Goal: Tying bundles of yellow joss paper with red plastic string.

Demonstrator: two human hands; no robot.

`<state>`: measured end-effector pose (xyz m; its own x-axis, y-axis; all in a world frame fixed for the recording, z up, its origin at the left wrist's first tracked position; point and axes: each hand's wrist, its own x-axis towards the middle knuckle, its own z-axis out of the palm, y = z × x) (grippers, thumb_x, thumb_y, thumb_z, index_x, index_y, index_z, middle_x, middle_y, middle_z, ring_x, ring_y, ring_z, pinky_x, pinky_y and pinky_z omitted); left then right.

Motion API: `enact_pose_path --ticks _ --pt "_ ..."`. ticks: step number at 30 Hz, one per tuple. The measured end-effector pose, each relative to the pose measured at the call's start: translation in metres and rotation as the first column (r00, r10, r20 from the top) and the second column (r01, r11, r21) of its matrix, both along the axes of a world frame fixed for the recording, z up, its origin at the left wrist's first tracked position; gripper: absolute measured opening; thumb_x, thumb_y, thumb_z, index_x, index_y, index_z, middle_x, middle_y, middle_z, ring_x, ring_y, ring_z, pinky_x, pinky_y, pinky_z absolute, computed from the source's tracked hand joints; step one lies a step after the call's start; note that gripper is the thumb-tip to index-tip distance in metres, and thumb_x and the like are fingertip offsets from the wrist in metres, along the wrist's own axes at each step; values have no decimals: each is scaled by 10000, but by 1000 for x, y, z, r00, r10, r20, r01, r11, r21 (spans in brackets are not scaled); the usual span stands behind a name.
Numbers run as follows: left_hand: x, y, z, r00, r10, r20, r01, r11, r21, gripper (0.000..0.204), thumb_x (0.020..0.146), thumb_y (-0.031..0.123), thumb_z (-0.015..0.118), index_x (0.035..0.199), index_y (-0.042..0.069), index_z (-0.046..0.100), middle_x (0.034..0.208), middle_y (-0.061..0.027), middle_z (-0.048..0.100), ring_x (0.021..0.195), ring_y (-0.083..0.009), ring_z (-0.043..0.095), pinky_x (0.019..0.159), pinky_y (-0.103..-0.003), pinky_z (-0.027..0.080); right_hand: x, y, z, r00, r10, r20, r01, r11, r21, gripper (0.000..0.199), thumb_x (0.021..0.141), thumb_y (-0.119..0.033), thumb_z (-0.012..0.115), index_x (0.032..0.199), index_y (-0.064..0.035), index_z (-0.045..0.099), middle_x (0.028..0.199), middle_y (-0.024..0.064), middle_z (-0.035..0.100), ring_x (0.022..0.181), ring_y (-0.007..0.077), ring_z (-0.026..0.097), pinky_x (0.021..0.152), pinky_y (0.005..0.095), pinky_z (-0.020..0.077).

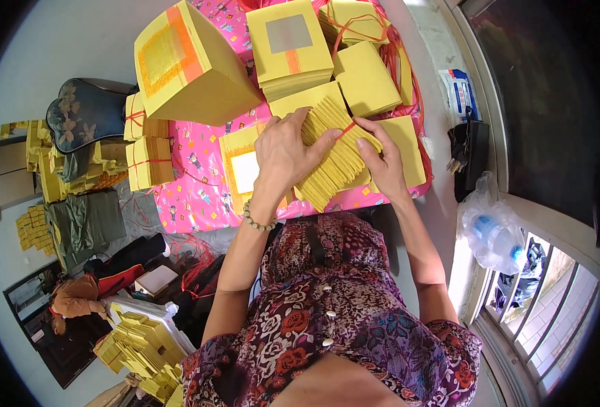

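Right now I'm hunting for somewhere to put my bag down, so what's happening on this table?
A person is working a fanned bundle of yellow paper sheets with both hands on a pink patterned tablecloth. The left hand presses on the bundle; the right hand grips its right side, beside a red string across it. More stacks of yellow paper crowd the table beyond, and a tied bundle sits at the left edge.

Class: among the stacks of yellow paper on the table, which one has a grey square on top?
The far middle stack, beyond both hands; its top sheet bears a grey square, unlike the orange-bordered one.
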<state>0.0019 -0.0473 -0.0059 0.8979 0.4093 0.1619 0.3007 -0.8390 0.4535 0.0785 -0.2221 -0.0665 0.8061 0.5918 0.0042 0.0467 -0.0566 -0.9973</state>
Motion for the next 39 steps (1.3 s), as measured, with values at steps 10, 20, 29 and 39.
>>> enact_pose_path --ticks 10,20,29,39 --pt "3 10 -7 997 -12 -73 6 996 -86 615 762 566 700 1007 2 670 655 -164 646 622 -331 641 595 -416 500 5 4 4 998 43 40 -40 998 -52 386 910 -166 591 1259 -5 551 1128 107 638 1047 145 576 913 285 442" --pt "-6 23 -6 988 -41 -148 -3 959 -285 671 798 542 675 1157 -22 613 874 -215 681 814 -340 664 720 -411 512 8 0 11 996 93 -3 -93 993 -68 373 938 -159 584 1272 2 539 1142 98 628 1070 141 563 931 281 433" --pt "-25 29 -32 999 42 29 -11 729 -685 583 818 378 727 1177 -63 600 993 -179 694 883 -221 676 778 -311 516 -2 16 35 971 83 222 -47 986 -162 587 788 -235 756 1284 -36 512 1203 160 577 1119 269 575 947 367 446" --pt "-25 19 -21 999 43 -14 -42 780 -624 592 786 356 757 1176 -63 606 962 -220 694 883 -253 688 778 -340 525 -9 8 24 979 79 186 -50 986 -157 689 743 -199 788 1335 -54 466 1232 156 562 1154 288 557 968 392 447"
